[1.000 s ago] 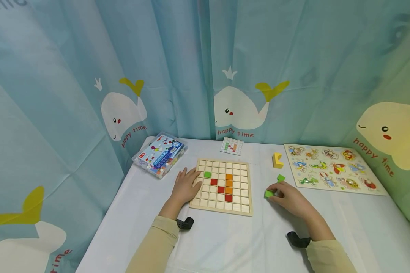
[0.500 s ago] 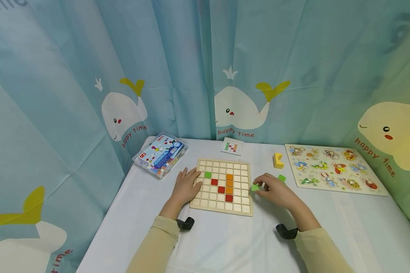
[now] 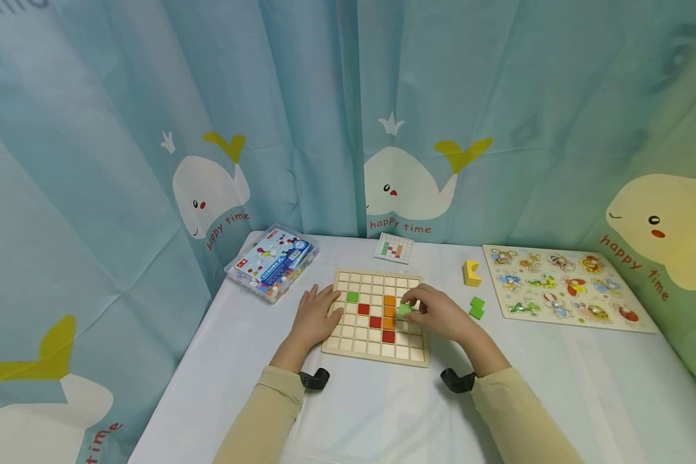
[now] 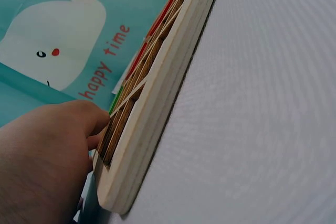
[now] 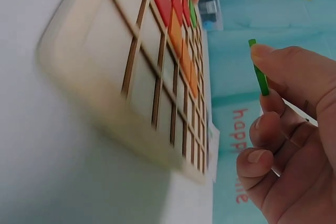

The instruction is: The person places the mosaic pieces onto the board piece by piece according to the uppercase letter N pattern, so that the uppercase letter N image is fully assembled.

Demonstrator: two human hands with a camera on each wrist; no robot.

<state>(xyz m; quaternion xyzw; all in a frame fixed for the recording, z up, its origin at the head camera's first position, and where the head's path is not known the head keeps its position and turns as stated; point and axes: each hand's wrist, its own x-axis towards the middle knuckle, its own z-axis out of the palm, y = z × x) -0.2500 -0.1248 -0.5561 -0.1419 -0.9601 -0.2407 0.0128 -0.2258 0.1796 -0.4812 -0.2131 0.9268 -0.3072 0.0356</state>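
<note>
Clearly, right fingers (image 3: 416, 292) pinching green tile (image 3: 405, 309), left fingers (image 3: 326, 298) relaxed, curtain (image 3: 301, 96) reading "happy time"

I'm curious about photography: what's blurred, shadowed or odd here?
Right wrist: the pale wooden grid board blurs along its nearest rim, the thin green square tile looks sharper; left wrist: dimmer, faint ripples across the white cloth; head: soft shadow beside the beige right sleeve.

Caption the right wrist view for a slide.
Right hand pinches a green tile near the gridded wooden board.
</note>
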